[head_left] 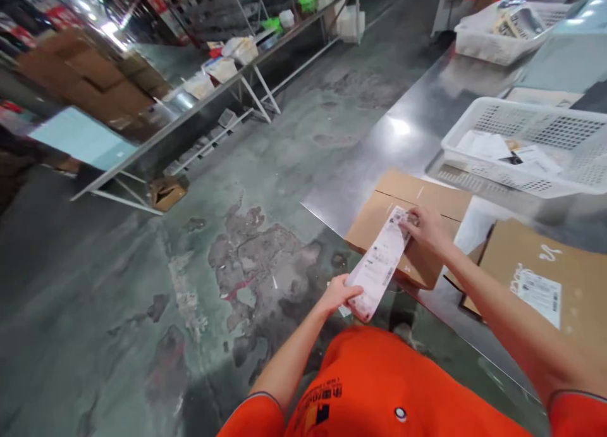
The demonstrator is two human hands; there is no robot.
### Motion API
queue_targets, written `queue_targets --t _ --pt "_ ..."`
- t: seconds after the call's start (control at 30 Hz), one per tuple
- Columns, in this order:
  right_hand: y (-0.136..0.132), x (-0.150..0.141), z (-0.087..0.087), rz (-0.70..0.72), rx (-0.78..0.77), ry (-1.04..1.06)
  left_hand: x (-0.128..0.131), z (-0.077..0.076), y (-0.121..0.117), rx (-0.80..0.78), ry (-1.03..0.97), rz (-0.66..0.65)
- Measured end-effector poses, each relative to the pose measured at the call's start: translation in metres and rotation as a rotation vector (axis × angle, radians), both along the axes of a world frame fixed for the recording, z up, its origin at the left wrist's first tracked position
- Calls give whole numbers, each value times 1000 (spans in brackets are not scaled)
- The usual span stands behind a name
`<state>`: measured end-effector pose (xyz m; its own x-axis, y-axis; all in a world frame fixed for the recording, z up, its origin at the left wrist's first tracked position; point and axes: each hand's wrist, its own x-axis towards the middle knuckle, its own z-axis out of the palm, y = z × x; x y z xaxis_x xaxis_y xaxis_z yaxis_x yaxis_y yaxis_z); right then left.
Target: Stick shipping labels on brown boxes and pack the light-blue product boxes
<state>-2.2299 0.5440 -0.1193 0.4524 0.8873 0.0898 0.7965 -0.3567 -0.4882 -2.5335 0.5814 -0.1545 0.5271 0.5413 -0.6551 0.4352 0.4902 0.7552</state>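
Note:
A long white printed slip with barcodes [379, 264] stretches across the near edge of a flat brown cardboard box [408, 212]. My left hand [339, 296] pinches the slip's lower end, out past the table edge. My right hand [427, 229] grips its upper end, with the fingers resting over the cardboard. The box lies on a stainless steel table [403, 127]. Part of the box is hidden beneath the slip and my right hand.
A second cardboard box [545, 285] with a white label [535, 295] lies to the right. White plastic mesh baskets [521, 146] holding papers stand beyond it. A concrete floor [265, 260] lies left of the table, with a long shelf table [208, 102] across it.

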Motion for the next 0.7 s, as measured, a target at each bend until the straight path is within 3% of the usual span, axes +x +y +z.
queue_targets --t 0.1,0.23,0.37,0.47,0.53,0.57,0.7 --pt "15 17 -5 -96 -106 -168 -26 -15 8 -7 8 27" --pt "30 3 -15 -92 -60 -298 -40 -11 36 71 -63 165" --pt "41 -45 -34 -28 -50 -315 1 -5 82 217 -148 227" --pt "25 -72 -42 254 -51 -304 35 -2 97 345 -200 101" --pt "2 -72 -42 356 -30 -249 43 4 88 470 -162 -24" --pt "-11 -66 -42 260 -12 -215 43 7 79 532 -118 -84" --pt "-73 -17 -42 -527 24 93 36 26 25 620 -20 -269"
